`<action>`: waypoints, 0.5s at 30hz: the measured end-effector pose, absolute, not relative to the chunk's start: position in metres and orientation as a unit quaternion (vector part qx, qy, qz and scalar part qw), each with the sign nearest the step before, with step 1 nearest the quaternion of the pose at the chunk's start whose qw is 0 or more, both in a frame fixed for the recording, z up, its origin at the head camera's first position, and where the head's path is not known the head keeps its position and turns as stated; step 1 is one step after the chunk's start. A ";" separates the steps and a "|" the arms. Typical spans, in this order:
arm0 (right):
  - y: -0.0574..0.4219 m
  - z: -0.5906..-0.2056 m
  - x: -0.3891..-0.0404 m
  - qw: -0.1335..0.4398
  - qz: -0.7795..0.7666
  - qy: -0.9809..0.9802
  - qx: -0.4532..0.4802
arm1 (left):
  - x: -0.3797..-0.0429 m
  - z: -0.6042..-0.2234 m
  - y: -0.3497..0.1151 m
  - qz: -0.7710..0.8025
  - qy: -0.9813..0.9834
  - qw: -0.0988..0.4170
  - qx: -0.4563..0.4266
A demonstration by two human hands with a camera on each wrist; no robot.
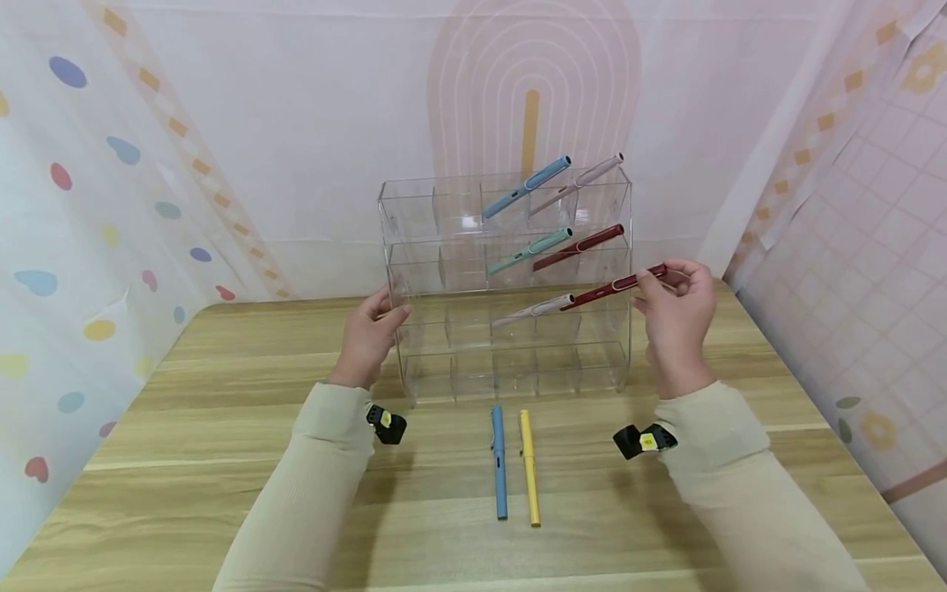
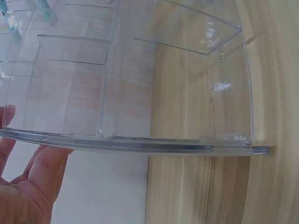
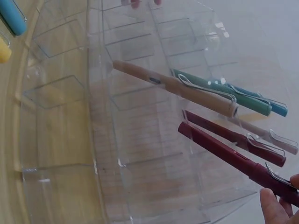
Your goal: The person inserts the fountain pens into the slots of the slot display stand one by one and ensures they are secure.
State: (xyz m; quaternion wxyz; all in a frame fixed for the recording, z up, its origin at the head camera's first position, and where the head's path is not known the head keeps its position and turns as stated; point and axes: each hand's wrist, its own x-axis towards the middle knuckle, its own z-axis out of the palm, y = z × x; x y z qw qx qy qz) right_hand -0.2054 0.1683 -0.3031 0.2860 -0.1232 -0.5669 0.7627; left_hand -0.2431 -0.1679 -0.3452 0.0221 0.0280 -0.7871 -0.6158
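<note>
A clear acrylic pen rack (image 1: 510, 284) with rows of compartments stands on the table. My left hand (image 1: 367, 337) grips its left side panel, thumb and fingers at the edge; the left wrist view shows that hand (image 2: 30, 186) against the panel. My right hand (image 1: 676, 316) pinches a dark red pen (image 1: 614, 287) near its clip end, outside the rack's right side. That pen (image 3: 224, 154) slants with its far end over the third row, beside a pale pen (image 1: 534, 310). Above rest a teal pen (image 1: 528, 251), another dark red pen (image 1: 577, 247), a light blue pen (image 1: 527, 187) and a pale lilac pen (image 1: 580, 182).
In front of the rack, a blue pen (image 1: 499, 460) and a yellow pen (image 1: 529, 467) lie side by side on the wooden table (image 1: 222, 460). A patterned curtain (image 1: 318, 123) hangs behind and along both sides.
</note>
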 end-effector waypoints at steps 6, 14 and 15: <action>0.159 -0.308 -0.208 0.295 0.756 -0.573 -0.115 | -0.242 -0.343 -0.169 -0.615 -0.788 0.014 0.026; 0.150 -0.318 -0.211 0.282 0.756 -0.581 -0.111 | -0.241 -0.343 -0.169 -0.611 -0.791 0.014 0.025; 0.149 -0.319 -0.211 0.280 0.758 -0.579 -0.110 | -0.241 -0.343 -0.169 -0.611 -0.791 0.014 0.025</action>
